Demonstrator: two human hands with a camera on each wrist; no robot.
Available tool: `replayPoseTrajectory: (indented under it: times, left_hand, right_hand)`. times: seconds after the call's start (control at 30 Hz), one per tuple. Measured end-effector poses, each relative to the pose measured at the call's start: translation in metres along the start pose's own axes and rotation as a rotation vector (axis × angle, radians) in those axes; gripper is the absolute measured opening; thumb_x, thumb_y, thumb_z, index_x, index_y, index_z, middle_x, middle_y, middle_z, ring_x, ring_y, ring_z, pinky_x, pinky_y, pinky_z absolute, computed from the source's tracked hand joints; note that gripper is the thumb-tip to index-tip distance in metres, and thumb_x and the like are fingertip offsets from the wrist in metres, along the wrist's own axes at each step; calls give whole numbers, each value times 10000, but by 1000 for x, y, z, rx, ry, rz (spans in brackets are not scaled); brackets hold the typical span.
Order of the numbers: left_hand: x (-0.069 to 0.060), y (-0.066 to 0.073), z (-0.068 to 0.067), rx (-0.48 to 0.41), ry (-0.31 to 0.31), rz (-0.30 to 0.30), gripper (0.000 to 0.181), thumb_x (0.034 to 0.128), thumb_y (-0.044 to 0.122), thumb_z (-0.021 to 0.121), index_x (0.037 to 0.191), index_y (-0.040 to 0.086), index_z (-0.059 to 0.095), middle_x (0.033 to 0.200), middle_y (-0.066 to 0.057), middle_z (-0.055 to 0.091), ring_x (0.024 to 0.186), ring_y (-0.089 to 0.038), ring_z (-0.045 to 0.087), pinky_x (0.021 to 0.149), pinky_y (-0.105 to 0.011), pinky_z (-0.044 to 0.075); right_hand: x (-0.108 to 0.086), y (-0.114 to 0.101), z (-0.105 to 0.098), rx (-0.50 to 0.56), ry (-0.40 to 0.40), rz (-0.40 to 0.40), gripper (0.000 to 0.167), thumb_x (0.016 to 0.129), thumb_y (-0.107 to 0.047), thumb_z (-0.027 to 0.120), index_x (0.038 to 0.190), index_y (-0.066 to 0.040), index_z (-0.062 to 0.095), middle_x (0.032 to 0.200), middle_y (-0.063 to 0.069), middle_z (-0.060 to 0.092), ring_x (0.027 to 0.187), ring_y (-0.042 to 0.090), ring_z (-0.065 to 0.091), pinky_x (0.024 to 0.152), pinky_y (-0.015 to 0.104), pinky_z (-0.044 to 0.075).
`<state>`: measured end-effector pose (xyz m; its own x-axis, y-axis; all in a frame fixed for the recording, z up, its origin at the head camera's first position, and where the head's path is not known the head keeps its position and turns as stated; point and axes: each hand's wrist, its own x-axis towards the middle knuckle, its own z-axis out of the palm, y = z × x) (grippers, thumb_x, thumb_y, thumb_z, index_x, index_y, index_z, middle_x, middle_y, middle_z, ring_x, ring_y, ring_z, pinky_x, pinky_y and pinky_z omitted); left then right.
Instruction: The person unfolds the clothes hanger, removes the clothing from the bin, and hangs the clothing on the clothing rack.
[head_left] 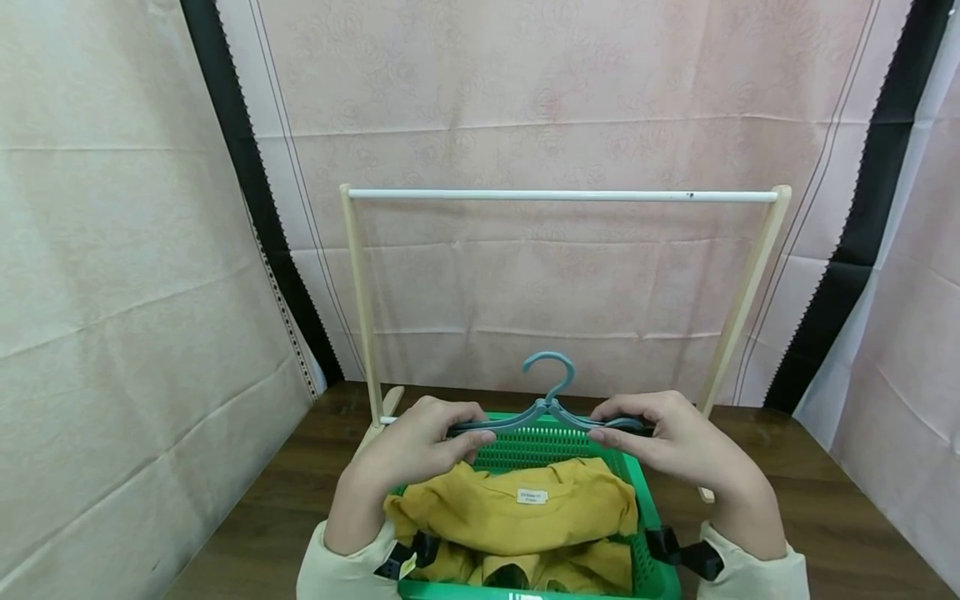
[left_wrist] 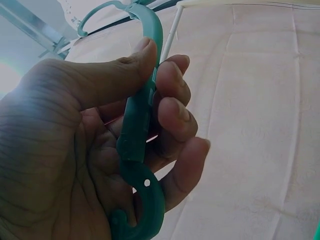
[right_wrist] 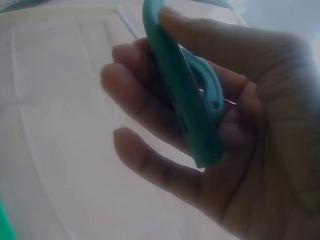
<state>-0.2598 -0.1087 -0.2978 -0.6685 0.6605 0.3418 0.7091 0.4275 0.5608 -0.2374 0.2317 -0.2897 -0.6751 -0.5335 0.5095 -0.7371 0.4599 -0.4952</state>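
Note:
A blue-green plastic clothes hanger (head_left: 551, 406) is held level above a green basket, its hook pointing up. My left hand (head_left: 431, 442) grips one arm of it between thumb and curled fingers. In the left wrist view that hanger arm (left_wrist: 137, 125) crosses the palm and ends in a curved hook-shaped tip. At the other side my right hand (head_left: 667, 429) pinches the opposite arm. In the right wrist view that arm (right_wrist: 182, 95) lies under the thumb, with its blunt end near the palm. Below the hanger, a yellow garment (head_left: 525, 508) with a white neck label lies in the basket.
The green basket (head_left: 645, 500) stands on a dark wooden table (head_left: 247, 533). Behind it rises a cream rack frame (head_left: 363, 308) with a white horizontal rod (head_left: 562, 196) across its top. Pale fabric walls (head_left: 112, 250) enclose the back and sides.

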Motion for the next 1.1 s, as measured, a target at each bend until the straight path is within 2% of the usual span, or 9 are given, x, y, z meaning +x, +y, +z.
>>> replayPoseTrajectory:
  times: [0.2,0.53,0.83,1.1]
  left_hand:
    - [0,0,-1,10,-2,-13,116,1032,290,604,931,273,659,693,115,627,527,-57,490,516,-230,419]
    - [2,-1,-2,20,-2,-26,115,1030,305,606,933,276,661,690,125,627,537,-61,504,518,-235,421]
    - [2,-2,-3,16,4,-34,116,1024,285,619,915,276,660,695,132,634,545,-66,508,527,-234,419]
    - [-1,-2,0,12,-3,-49,124,1028,290,611,912,279,656,669,120,610,514,-54,468,503,-229,392]
  right_hand:
    - [-1,3,-2,-10,-12,40,103,962,-182,708,1034,-251,735,830,-105,692,692,94,597,610,280,534]
    - [-4,4,-8,-19,-26,78,101,956,-192,716,1048,-221,748,826,-95,697,699,97,608,619,283,534]
    - [-6,4,-12,5,-32,69,155,978,-169,681,1092,-250,749,899,-126,729,732,101,650,661,280,551]
    - [-9,8,-9,25,-37,63,177,1001,-138,644,1106,-230,751,933,-127,746,845,91,712,713,288,577]
